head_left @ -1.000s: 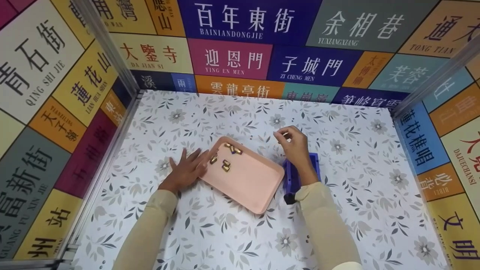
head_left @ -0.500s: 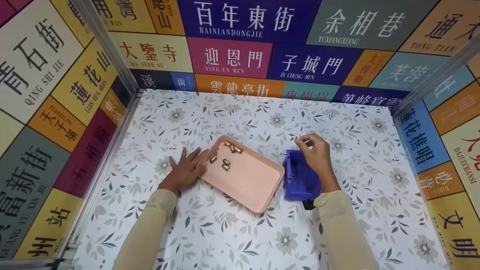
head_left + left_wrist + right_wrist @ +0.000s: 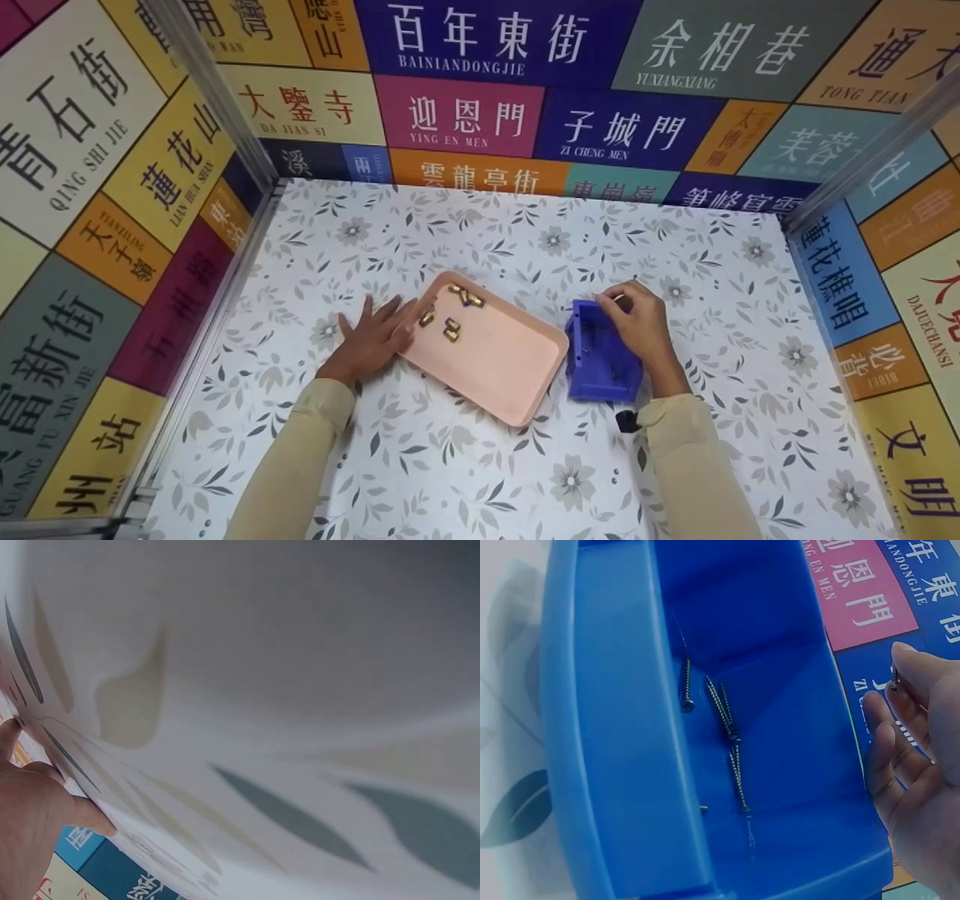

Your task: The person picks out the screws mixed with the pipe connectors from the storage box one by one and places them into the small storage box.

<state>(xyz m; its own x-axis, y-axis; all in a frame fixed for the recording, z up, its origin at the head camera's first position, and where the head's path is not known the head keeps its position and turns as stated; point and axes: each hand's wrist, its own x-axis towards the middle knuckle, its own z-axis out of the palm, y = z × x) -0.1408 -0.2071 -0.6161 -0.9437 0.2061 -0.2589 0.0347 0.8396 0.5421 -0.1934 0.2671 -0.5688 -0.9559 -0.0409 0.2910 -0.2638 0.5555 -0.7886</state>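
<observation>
My right hand [image 3: 636, 319] hovers at the far right corner of a blue plastic bin [image 3: 604, 391]. Between its thumb and index finger it pinches a small screw [image 3: 895, 678], seen in the right wrist view. Several dark screws [image 3: 724, 711] lie loose on the bin's floor. My left hand [image 3: 367, 341] rests with spread fingers on the table, its thumb side against the left edge of a pink tray [image 3: 499, 360]. Toward that tray's far left end lie several short brass-coloured metal pieces [image 3: 452, 330].
The tray and the bin stand side by side on a table [image 3: 465, 480] covered in a flower-patterned sheet. Panels with large lettering [image 3: 457, 116] enclose it at the back and both sides. A black object [image 3: 627, 421] shows by the right cuff.
My right hand has moved from above the tray's right side rightward and nearer, to the bin's far right corner, uncovering the bin's inside. The left hand and tray have stayed put.
</observation>
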